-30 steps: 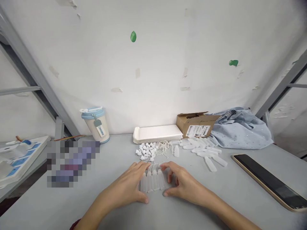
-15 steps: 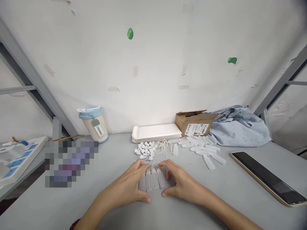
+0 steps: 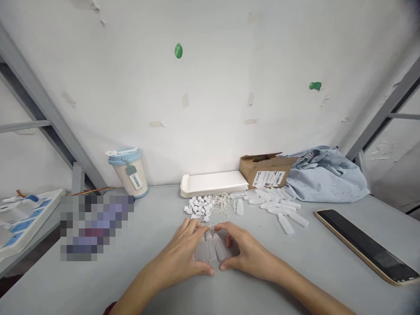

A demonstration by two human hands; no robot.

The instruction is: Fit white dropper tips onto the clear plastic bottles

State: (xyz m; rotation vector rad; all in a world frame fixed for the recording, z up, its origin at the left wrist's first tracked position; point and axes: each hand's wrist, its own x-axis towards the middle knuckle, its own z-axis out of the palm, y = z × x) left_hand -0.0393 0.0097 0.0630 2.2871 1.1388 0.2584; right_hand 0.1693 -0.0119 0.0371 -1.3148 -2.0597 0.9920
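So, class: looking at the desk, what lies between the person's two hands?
In the head view, a small bunch of clear plastic bottles lies between the left hand and the right hand, cupped on both sides.

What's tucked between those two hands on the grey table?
A row of small clear plastic bottles lies on the table, cupped by the left hand and right hand. Fingers cover the outermost ones, so their count is unclear.

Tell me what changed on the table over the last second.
The left hand and right hand closed inward, pressing the row of small bottles into a tighter bunch; the thumbs now nearly meet. The caps, loose bottles, cup, box and phone stayed put.
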